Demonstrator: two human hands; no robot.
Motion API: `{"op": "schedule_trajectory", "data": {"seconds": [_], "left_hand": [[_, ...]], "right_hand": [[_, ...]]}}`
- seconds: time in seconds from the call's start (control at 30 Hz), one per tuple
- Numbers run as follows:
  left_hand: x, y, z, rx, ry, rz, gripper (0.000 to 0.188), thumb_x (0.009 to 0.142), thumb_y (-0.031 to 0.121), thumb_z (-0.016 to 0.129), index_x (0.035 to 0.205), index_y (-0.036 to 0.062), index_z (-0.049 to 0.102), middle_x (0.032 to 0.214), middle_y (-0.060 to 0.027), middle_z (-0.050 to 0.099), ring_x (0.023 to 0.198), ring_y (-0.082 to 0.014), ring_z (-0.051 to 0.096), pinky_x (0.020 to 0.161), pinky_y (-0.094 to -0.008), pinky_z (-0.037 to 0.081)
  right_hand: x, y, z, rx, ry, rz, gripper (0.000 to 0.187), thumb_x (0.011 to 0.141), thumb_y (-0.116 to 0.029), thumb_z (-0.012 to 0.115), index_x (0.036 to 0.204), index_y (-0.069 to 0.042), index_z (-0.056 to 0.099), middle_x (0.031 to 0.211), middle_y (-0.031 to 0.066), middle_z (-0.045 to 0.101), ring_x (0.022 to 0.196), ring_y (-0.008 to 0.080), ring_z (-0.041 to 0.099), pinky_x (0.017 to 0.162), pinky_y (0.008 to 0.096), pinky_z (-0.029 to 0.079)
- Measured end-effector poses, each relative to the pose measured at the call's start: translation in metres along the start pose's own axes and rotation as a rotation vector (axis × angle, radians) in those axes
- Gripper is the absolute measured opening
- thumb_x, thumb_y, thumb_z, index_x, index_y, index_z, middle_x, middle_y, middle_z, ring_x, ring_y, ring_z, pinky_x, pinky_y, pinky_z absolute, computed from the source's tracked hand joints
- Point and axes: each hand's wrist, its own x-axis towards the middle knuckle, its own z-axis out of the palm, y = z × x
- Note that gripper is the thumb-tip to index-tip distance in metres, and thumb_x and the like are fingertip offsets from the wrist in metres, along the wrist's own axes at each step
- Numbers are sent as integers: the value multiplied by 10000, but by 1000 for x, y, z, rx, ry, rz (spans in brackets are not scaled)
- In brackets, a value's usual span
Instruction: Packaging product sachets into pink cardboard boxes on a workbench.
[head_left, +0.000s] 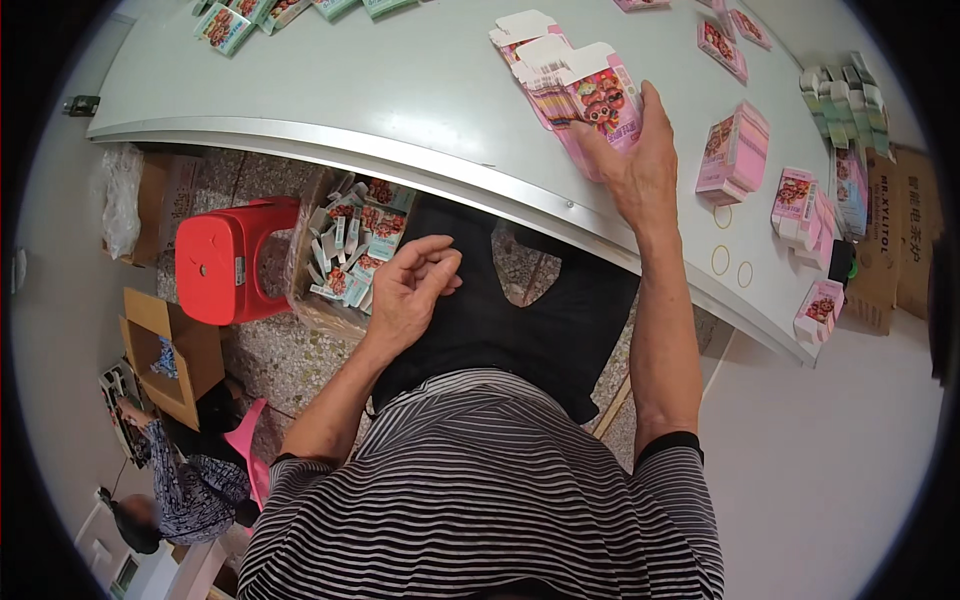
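Observation:
Over the table's front part, my right hand grips a fanned stack of flat pink cartons with white end flaps sticking up. The thumb lies on the near left side of the stack and the fingers run along its right edge. My left hand hangs in front of the table edge, above my lap, with its fingers loosely curled in and nothing visible in them. Nearest to it is a lined box holding many small green-and-red cartons.
The pale table has green cartons at the far left. To the right lie pink carton bundles and thin rubber bands. A red stool stands left of the box. Behind it are an open brown box and another person.

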Motion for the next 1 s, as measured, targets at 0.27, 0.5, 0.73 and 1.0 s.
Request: {"op": "schedule_trajectory", "data": {"seconds": [0.27,0.5,0.73,1.0], "left_hand": [[8,13,1,-138,4,77,600,870,96,777,1385,-12,489,1248,-125,627,1046,-162,641,863,-281,541],[40,62,30,-304,-379,223,1342,512,145,992,1557,-23,165,1535,-187,387,1373,-236,430,1121,-391,380],[34,60,39,-202,-248,63,760,669,15,896,1335,-50,536,1162,-104,686,1034,-156,654,914,-299,538],[18,23,37,-253,-86,29,413,868,18,748,1240,-57,584,1090,-113,700,971,-124,659,876,-271,536]], "right_hand": [[-28,-29,-9,32,211,-147,930,782,-321,834,1462,85,346,1395,293,481,1298,346,492,1089,408,383],[-102,-61,6,654,-324,35,1080,716,-227,885,1525,71,235,1414,212,465,1311,276,484,1100,376,379],[-140,-57,41,878,-262,74,688,815,-41,802,1360,55,393,1280,174,574,1158,195,590,983,327,484],[-147,-52,69,1135,-29,320,363,895,-40,734,1179,38,523,1052,114,693,919,105,657,798,249,549]]}}
